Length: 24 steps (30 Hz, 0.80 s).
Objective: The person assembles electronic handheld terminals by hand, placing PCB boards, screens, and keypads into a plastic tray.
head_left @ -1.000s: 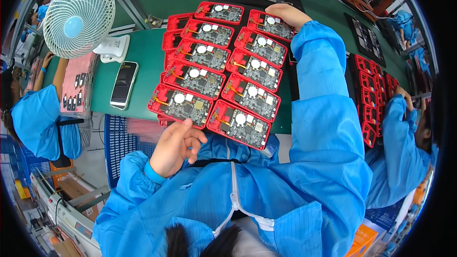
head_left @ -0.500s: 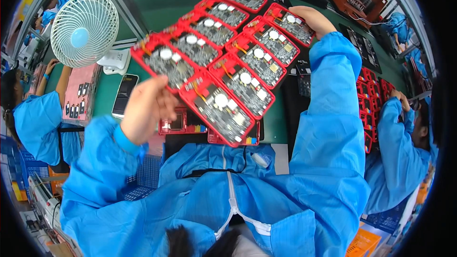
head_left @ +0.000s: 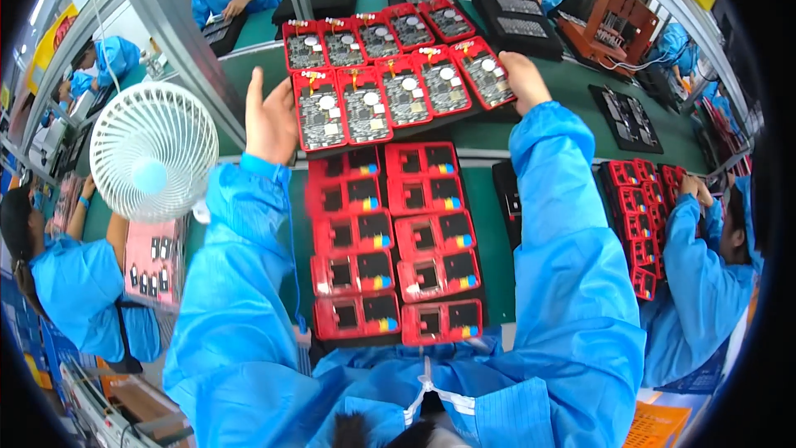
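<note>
A black tray (head_left: 423,129) bears two rows of red housings (head_left: 404,93) with circuit boards, out in front of me over the green surface. My right hand (head_left: 526,83) grips its right edge. My left hand (head_left: 272,120) is at the tray's left edge, thumb raised and fingers apart, the fingertips close against the side; whether they touch it is hard to tell. Nearer to me, between my forearms, lie two columns of red frames (head_left: 437,272) with dark windows and blue-yellow tabs, on a dark base.
A white fan (head_left: 153,152) stands left of my left arm. A pink tray (head_left: 152,261) with small black parts is beside a co-worker (head_left: 79,261). On the right, another co-worker (head_left: 705,257) handles red housings (head_left: 634,224). Black trays (head_left: 518,21) and a brown rack (head_left: 608,25) are at the back.
The tray of circuit boards has moved away from me and levelled out, uncovering the red frames beneath. My left hand has moved forward to its left edge; my right hand keeps hold.
</note>
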Each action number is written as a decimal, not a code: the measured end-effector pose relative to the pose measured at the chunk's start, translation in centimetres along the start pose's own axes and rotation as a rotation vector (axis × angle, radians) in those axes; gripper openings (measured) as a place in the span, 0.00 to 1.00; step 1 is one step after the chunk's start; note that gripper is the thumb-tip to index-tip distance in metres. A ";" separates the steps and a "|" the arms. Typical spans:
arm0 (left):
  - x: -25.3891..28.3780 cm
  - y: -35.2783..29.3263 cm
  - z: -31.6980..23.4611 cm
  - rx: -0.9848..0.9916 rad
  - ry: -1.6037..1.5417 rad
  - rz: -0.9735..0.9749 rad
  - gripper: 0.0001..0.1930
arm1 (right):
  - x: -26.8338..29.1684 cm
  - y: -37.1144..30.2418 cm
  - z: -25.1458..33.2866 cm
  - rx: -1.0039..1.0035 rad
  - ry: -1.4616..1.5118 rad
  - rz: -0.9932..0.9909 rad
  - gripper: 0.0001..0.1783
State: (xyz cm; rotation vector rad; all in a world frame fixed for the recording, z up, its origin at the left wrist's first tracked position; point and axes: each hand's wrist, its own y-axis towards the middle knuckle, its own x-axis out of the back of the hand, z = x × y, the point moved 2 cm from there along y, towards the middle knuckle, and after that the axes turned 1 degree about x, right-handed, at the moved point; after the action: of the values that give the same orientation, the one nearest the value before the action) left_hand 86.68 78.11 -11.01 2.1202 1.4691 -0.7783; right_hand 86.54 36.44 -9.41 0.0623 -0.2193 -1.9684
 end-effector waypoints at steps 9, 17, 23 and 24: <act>3.3 4.5 7.2 -0.365 -0.575 -0.111 0.27 | -5.8 3.1 -7.2 0.137 -0.185 -0.185 0.20; 6.4 7.6 9.3 -0.401 -0.444 -0.382 0.26 | -11.8 3.8 -13.6 0.094 -0.266 -0.202 0.19; 7.4 7.5 10.5 -0.222 -0.429 -0.352 0.22 | -14.2 3.9 -14.6 0.017 -0.214 -0.170 0.19; 7.8 7.1 11.1 -0.180 -0.431 -0.393 0.22 | -15.0 3.1 -14.2 -0.069 -0.134 -0.134 0.19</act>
State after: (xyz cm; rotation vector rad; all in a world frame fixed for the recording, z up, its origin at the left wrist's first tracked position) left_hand 93.30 74.04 -24.22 1.4324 1.6505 -1.1126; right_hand 97.39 47.26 -23.60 -0.1022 -0.2398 -2.1139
